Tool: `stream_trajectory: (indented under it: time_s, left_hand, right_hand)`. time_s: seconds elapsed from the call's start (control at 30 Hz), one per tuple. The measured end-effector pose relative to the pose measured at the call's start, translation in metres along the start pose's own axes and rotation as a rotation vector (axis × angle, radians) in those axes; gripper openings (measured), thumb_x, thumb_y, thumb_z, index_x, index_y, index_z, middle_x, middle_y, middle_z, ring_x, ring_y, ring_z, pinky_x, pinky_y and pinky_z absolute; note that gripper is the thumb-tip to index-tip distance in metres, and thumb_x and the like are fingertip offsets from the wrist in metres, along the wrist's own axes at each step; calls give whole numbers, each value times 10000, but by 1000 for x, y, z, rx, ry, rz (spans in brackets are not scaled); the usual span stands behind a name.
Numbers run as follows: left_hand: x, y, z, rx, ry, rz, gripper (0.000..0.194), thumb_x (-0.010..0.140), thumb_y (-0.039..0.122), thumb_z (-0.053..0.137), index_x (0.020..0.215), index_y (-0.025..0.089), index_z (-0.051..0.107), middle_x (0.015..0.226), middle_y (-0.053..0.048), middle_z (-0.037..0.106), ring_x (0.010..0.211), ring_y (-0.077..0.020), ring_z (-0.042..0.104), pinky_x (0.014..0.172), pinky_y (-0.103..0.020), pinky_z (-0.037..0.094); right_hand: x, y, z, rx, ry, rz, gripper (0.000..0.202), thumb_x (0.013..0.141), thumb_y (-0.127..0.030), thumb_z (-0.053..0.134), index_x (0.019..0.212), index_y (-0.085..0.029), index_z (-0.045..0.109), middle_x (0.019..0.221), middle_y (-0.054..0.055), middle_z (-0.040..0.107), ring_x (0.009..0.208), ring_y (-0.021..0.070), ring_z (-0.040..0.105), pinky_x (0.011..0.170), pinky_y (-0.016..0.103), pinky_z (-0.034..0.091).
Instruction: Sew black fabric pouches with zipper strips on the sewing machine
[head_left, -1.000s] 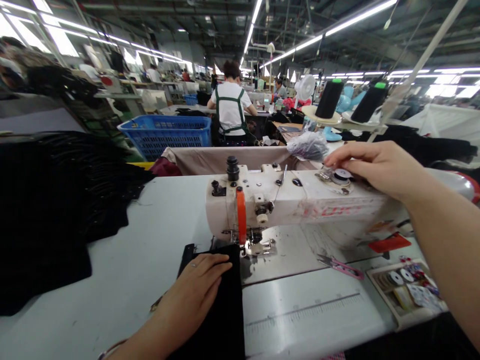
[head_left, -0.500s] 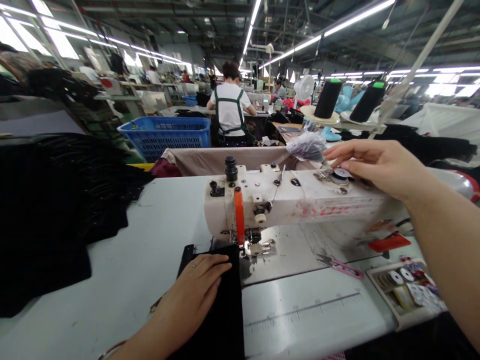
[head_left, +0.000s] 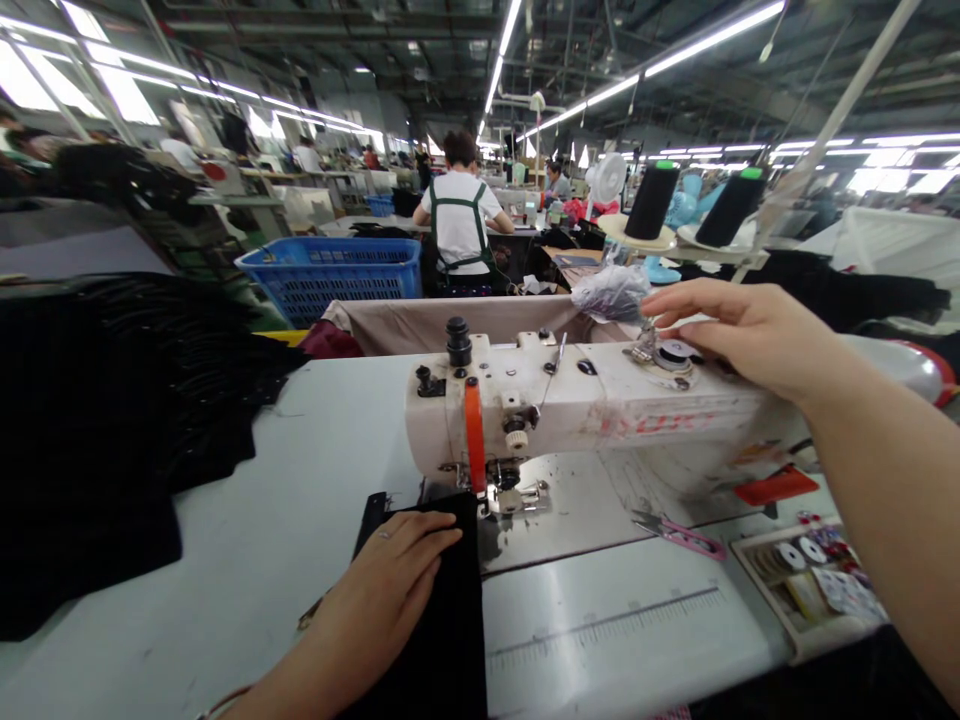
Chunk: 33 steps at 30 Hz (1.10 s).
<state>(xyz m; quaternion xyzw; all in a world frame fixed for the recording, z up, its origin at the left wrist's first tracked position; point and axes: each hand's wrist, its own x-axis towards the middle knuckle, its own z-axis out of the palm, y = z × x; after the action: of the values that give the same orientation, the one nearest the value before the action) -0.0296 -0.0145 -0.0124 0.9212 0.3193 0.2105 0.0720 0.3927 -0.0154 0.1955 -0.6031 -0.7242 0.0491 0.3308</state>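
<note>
My left hand lies flat, fingers stretched out, on a folded black fabric piece. The fabric's far end reaches the needle area of a white sewing machine, beside its orange guard. Over the top of the machine arm, my right hand hovers with thumb and fingers apart. Its fingertips are at a small metal lever and a bobbin of dark thread on the winder. Whether they touch the lever, I cannot make out.
Pink-handled thread snips lie on the table, left of a tray with bobbins. A pile of black fabric covers the left side. Black thread cones stand behind the machine. Farther off are a blue basket and a seated person.
My right hand's fingertips have shifted slightly, showing more of the metal lever beside the bobbin. My left hand and the fabric stay in place.
</note>
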Motion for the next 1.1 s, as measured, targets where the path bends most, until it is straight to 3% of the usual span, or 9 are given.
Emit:
stream_trajectory:
  time_s: [0.27, 0.33, 0.43, 0.57, 0.7, 0.83, 0.9, 0.97, 1.1]
  left_hand:
    - [1, -1, 1, 0, -7, 3, 358, 981, 182, 476, 1274, 283, 657, 1312, -44, 665, 1225, -238, 618, 1068, -443, 546]
    - [1, -1, 1, 2, -9, 8, 359, 981, 179, 477, 1276, 281, 654, 1312, -46, 663, 1227, -239, 616, 1067, -448, 547]
    - [1, 0, 1, 1, -12, 7, 364, 980, 172, 474, 1280, 277, 652, 1312, -48, 662, 1226, -240, 615, 1063, -450, 548]
    - [0, 0, 1, -2, -17, 7, 367, 976, 169, 475, 1275, 274, 658, 1312, -50, 663, 1222, -239, 616, 1071, -442, 540]
    - [-1, 0, 1, -2, -11, 2, 367, 977, 174, 474, 1276, 279, 658, 1317, -44, 661, 1226, -239, 615, 1070, -437, 539]
    - [-1, 0, 1, 5, -7, 4, 369, 979, 178, 472, 1287, 279, 649, 1321, -44, 659, 1226, -240, 613, 1067, -443, 540]
    - [0, -1, 1, 7, -6, 13, 371, 980, 177, 470, 1290, 285, 643, 1318, -40, 660, 1223, -240, 614, 1059, -447, 546]
    - [0, -2, 2, 7, -3, 22, 369, 979, 182, 476, 1292, 287, 640, 1318, -41, 659, 1223, -242, 614, 1053, -447, 550]
    - [-1, -4, 4, 3, -1, 14, 366, 981, 192, 481, 1298, 291, 632, 1325, -40, 653, 1232, -248, 608, 1053, -456, 548]
  right_hand:
    - [-2, -6, -2, 14, 21, -74, 170, 796, -175, 579, 760, -273, 712, 1101, 3, 730, 1071, 281, 667, 991, 483, 511]
    - [-4, -5, -2, 82, 31, -11, 148, 821, -228, 625, 904, -289, 732, 1191, 9, 714, 1103, 294, 666, 948, 466, 540]
    - [-3, 0, -1, 118, 6, 76, 348, 831, -342, 712, 1177, -330, 680, 1190, 29, 720, 1067, 293, 689, 869, 442, 582]
    - [2, 3, 2, -77, 43, 65, 369, 862, -384, 700, 1228, -348, 682, 1086, 24, 747, 1010, 294, 702, 886, 475, 568]
    - [1, -1, 1, -53, 32, -80, 198, 883, -282, 612, 993, -333, 768, 1238, -17, 701, 1169, 277, 638, 1079, 488, 448]
    - [-4, -5, 0, 74, 63, 10, 99, 806, -202, 616, 762, -258, 685, 1136, 11, 705, 1053, 268, 659, 994, 469, 494]
    - [-6, -5, -1, 220, 62, 85, 44, 806, -230, 657, 844, -251, 663, 1183, 26, 691, 1030, 257, 663, 935, 443, 525]
    - [-6, -2, -1, 273, 26, 98, 182, 817, -281, 694, 997, -261, 679, 1245, 42, 679, 1075, 255, 655, 936, 427, 530]
    - [0, 4, 1, 50, 6, 97, 347, 833, -391, 715, 1165, -290, 704, 1157, 53, 718, 1040, 277, 676, 938, 473, 531]
